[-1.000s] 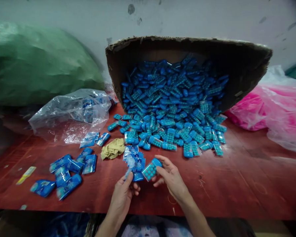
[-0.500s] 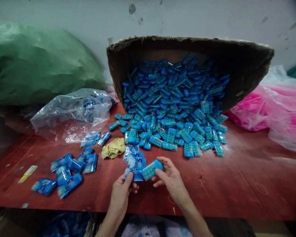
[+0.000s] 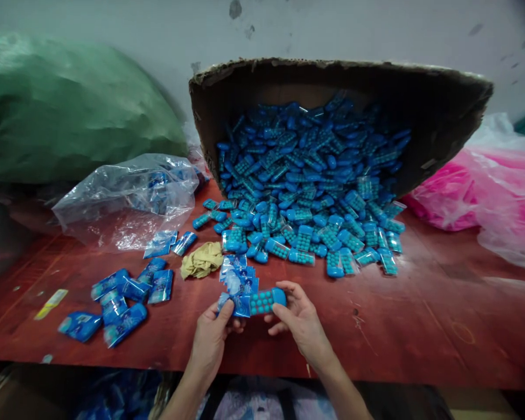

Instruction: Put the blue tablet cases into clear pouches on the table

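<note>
Right at the near edge of the red-brown bench (image 3: 420, 326), the right hand (image 3: 301, 321) pinches a small blue pill case (image 3: 266, 301) by its far end, fingers curled over it, and points its near end into the mouth of a little printed sachet (image 3: 235, 304) that the left hand (image 3: 212, 338) holds closed between thumb and forefinger. The case looks like light, rigid plastic, clear on the face with rows of teal beads showing through and a rounded blue cap; it ought to be smooth and a bit slippery, so the narrow sides are the sensible place to grip. The sachet seems thin, glossy film, limp and crinkly, best held at its open corners. Just beyond lies a loose stack of empty sachets (image 3: 238, 274), with a crumpled tan rag (image 3: 201, 261) to its left. Farther back, a tipped cardboard box (image 3: 441, 111) with ragged edges spills hundreds of the same cases (image 3: 306, 186). Filled packets (image 3: 118, 303) sit scattered at the near left, below a clear plastic bag (image 3: 126, 198).
</note>
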Tool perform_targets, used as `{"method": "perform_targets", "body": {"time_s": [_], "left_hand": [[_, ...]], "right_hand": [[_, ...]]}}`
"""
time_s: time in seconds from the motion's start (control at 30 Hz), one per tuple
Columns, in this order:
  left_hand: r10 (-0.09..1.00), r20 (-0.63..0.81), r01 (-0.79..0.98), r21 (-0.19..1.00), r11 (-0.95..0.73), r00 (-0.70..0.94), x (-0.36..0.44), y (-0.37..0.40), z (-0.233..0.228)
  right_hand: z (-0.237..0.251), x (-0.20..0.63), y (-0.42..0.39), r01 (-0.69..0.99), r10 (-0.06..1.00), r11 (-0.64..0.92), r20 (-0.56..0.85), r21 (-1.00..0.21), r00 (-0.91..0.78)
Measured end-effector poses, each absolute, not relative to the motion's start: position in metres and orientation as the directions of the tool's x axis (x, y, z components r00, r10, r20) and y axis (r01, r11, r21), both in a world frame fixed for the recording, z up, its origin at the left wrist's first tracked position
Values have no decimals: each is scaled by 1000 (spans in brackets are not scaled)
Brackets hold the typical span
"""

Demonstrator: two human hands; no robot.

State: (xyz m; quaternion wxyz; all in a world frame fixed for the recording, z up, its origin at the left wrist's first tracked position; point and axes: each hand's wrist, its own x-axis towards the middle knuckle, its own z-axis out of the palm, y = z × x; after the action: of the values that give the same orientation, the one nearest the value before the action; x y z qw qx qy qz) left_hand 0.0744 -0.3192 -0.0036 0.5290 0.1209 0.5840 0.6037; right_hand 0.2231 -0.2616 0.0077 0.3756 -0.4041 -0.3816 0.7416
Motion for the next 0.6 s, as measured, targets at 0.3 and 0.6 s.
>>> {"method": "perform_targets", "body": {"time_s": [0.3, 0.6], "left_hand": [[774, -435, -445, 867, 222, -461, 72, -317, -6], [781, -433, -444, 867, 224, -450, 68, -315, -5]], "right_hand": [[-1, 222, -271, -198, 888, -361, -271, -912, -372], [-13, 219, -283, -191, 913, -322, -251, -927, -323]]}}
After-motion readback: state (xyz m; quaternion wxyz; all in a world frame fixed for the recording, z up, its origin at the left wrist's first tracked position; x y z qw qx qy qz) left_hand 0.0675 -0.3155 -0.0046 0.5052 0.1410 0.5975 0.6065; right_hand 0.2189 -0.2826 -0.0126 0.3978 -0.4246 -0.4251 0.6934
